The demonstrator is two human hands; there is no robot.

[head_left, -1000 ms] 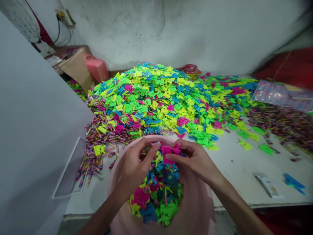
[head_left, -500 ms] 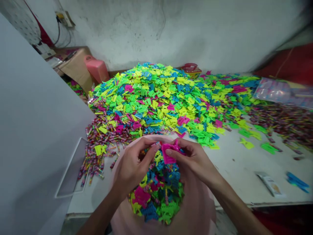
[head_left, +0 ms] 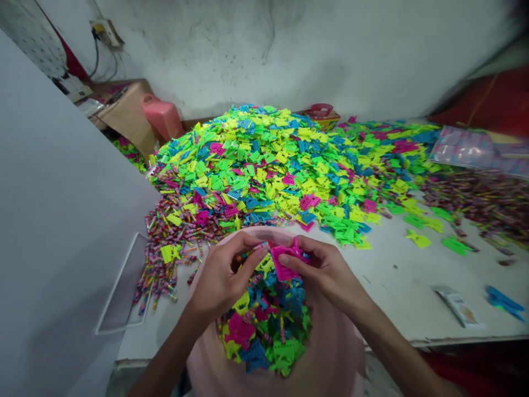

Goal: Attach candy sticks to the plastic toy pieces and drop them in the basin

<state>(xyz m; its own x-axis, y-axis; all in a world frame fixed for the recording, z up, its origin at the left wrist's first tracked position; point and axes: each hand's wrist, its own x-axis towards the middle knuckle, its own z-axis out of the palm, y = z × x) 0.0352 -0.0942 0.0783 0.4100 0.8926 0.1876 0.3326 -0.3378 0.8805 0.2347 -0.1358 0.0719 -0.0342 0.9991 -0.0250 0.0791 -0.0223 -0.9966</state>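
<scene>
Inside the pink tub, bright toy pieces are heaped. Above them, a small printed stick is pinched between the thumb and finger of the left hand; most of it is hidden, so its long line cannot be told. At four o'clock from those fingertips, just beside them, a flat pink piece is gripped by the right hand, thumb on top. Whether stick and piece touch cannot be told. At twelve o'clock, past the tub, a big bright pile is seen.
</scene>
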